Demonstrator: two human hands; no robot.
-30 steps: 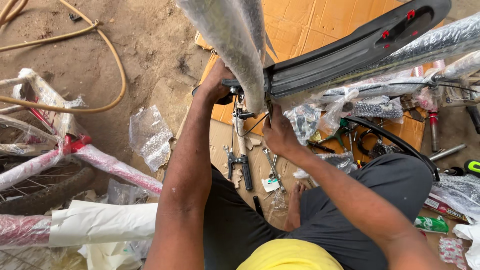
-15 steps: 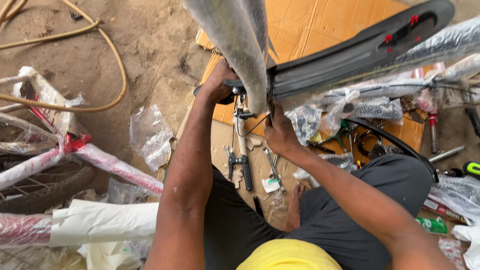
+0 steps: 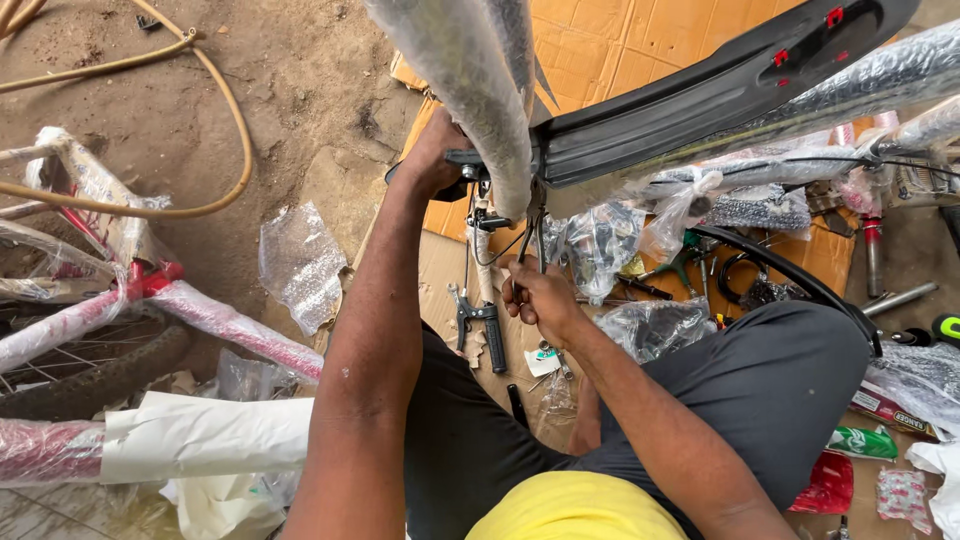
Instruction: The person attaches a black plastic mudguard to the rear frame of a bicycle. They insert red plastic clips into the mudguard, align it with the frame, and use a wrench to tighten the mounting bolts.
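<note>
Left hand (image 3: 432,150) clamps the black bar end (image 3: 462,160) at twelve o'clock; right hand (image 3: 537,300) pinches the cables (image 3: 535,225) beneath. Frame (image 3: 470,90) mostly wrapped, brake lever (image 3: 482,325) unfitted.

An informal bicycle assembly workshop is indicated: bare dirt ground (image 3: 300,90), flattened brown cardboard sheets (image 3: 620,45), a red bubble-wrapped bicycle frame (image 3: 215,320), a spoked wheel (image 3: 90,365), scattered hand tools (image 3: 680,265).

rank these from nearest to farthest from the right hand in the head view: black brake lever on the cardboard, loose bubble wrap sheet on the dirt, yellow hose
From the right hand:
1. Black brake lever, just to its left on the cardboard.
2. Bubble wrap sheet, farther left on the dirt.
3. Yellow hose, far off at upper left.
</note>
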